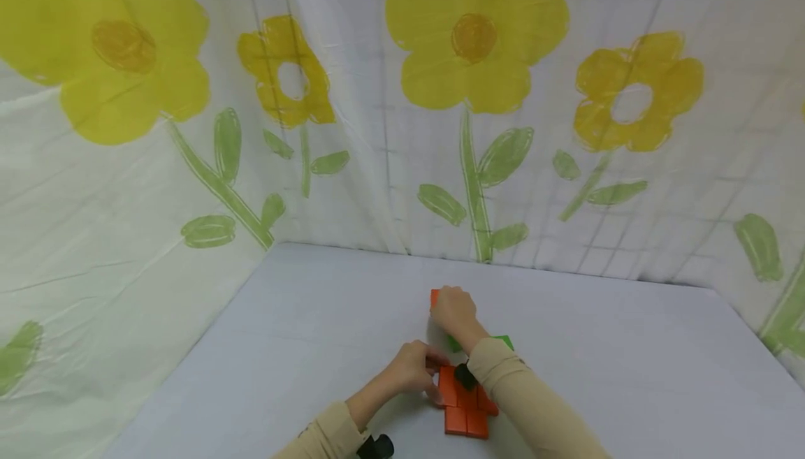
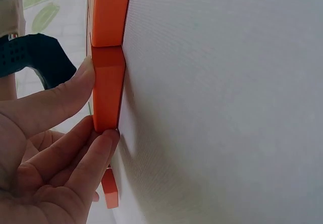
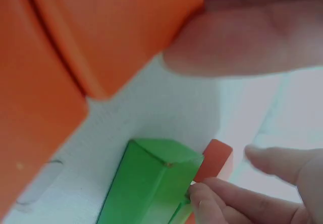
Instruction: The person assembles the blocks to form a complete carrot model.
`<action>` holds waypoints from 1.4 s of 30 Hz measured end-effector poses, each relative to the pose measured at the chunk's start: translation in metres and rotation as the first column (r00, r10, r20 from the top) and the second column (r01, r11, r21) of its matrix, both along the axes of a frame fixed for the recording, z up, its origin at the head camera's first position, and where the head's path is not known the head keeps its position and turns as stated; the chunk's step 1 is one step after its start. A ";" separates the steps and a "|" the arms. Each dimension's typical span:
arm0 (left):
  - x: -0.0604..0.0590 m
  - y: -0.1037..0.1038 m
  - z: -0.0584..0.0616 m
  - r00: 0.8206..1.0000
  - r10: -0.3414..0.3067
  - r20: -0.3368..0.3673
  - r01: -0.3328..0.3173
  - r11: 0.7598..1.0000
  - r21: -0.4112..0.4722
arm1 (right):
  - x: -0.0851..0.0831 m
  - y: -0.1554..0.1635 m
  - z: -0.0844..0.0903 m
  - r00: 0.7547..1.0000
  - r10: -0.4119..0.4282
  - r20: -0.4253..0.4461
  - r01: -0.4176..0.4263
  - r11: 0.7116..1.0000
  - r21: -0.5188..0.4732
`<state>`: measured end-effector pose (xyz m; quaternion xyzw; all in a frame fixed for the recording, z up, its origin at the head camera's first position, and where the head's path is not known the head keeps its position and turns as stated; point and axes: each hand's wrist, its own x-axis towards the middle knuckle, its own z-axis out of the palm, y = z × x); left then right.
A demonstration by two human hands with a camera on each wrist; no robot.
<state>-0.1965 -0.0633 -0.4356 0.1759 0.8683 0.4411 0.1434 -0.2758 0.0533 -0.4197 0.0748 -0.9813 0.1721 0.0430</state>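
Observation:
Several orange blocks (image 1: 467, 420) lie side by side on the white table. My left hand (image 1: 411, 367) is at the left edge of this group. In the left wrist view its thumb presses the side of one orange block (image 2: 108, 90) while fingertips meet that block's end. Farther back, my right hand (image 1: 455, 311) reaches over a green block (image 1: 505, 340) to a separate orange block (image 1: 434, 297), which it partly covers. The right wrist view shows the green block (image 3: 146, 183) in front, with my right thumb apart from the small orange block (image 3: 214, 158) and fingertips close by it.
The white table (image 1: 302, 305) stretches to both sides of the blocks. Behind it hangs a pale curtain (image 1: 352, 186) printed with yellow flowers. A dark wrist camera (image 1: 376, 447) is strapped at the left sleeve, and another (image 1: 465, 376) overlaps the orange group.

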 end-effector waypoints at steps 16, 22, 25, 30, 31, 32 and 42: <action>0.002 0.002 0.002 1.000 0.016 0.026 -0.016 1.000 -0.011 | -0.016 0.008 -0.006 0.998 -0.058 -0.003 0.058 0.997 0.041; 0.002 0.002 0.002 1.000 0.014 0.017 -0.014 1.000 -0.014 | -0.017 0.012 -0.007 0.997 -0.072 0.035 0.071 0.997 0.022; 0.002 0.002 0.002 1.000 0.012 0.004 -0.012 1.000 -0.019 | -0.019 0.014 -0.008 0.996 -0.077 0.041 0.077 0.997 0.009; 0.001 0.001 0.003 1.000 0.020 0.019 -0.019 1.000 -0.017 | -0.020 0.023 -0.005 0.999 -0.029 0.037 0.031 0.997 -0.072; 0.001 0.001 0.002 1.000 0.021 0.023 -0.020 1.000 -0.017 | -0.020 0.026 -0.004 1.000 -0.008 0.028 0.011 0.995 -0.099; 0.000 0.001 0.002 0.999 0.022 0.029 -0.022 1.000 -0.015 | -0.018 0.031 -0.003 1.000 0.013 0.016 -0.011 0.992 -0.124; -0.001 0.001 0.001 1.000 0.017 0.015 -0.017 0.999 -0.031 | 0.025 0.091 0.010 0.967 0.244 -0.072 -0.254 0.932 -0.257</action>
